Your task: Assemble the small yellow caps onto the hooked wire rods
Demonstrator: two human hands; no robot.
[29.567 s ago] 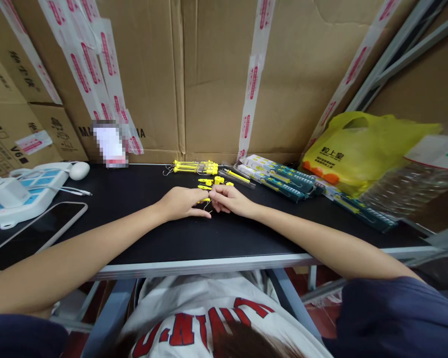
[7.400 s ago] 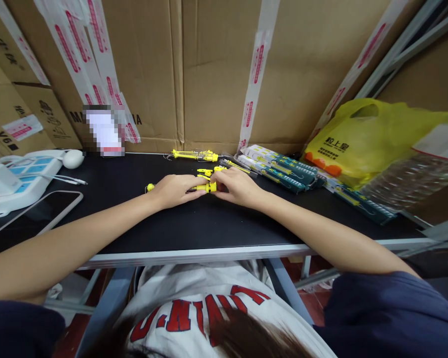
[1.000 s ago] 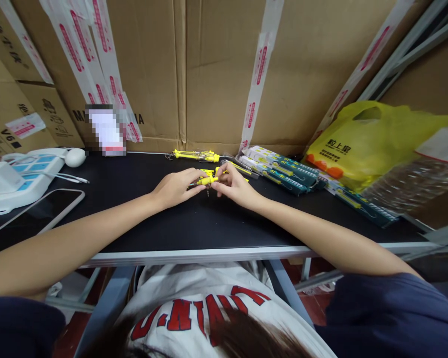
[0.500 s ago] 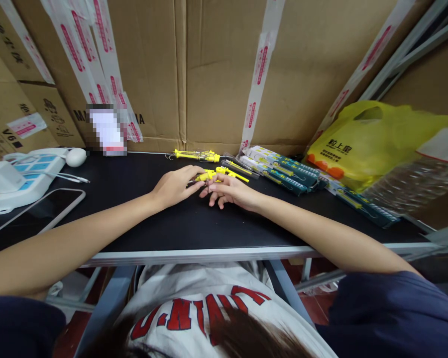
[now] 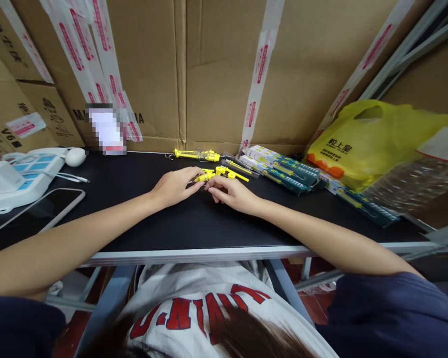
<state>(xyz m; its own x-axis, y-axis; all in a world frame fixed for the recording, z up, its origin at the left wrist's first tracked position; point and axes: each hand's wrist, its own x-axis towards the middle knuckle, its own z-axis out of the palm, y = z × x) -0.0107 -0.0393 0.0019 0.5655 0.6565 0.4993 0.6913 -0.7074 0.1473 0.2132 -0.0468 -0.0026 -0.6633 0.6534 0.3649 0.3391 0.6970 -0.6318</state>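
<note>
My left hand (image 5: 173, 186) rests on the black table (image 5: 142, 223), its fingertips pinched on the end of a small yellow tool (image 5: 203, 176). My right hand (image 5: 229, 193) lies just right of it, fingers curled with the tips meeting the same yellow tool and a thin metal hook below it. More loose yellow parts (image 5: 229, 173) lie just behind my fingers. A longer yellow tool (image 5: 196, 155) lies further back by the cardboard wall.
Green-and-yellow packaged tools (image 5: 283, 174) are stacked right of my hands, beside a yellow plastic bag (image 5: 362, 144) and clear bags. At left sit a white power strip (image 5: 18, 176), a white mouse (image 5: 75, 156) and a phone (image 5: 41, 211). Taped cardboard boxes (image 5: 216, 74) form the back wall.
My right hand has drawn its spread fingers together and moved back to the yellow tool. My left hand has kept its place.
</note>
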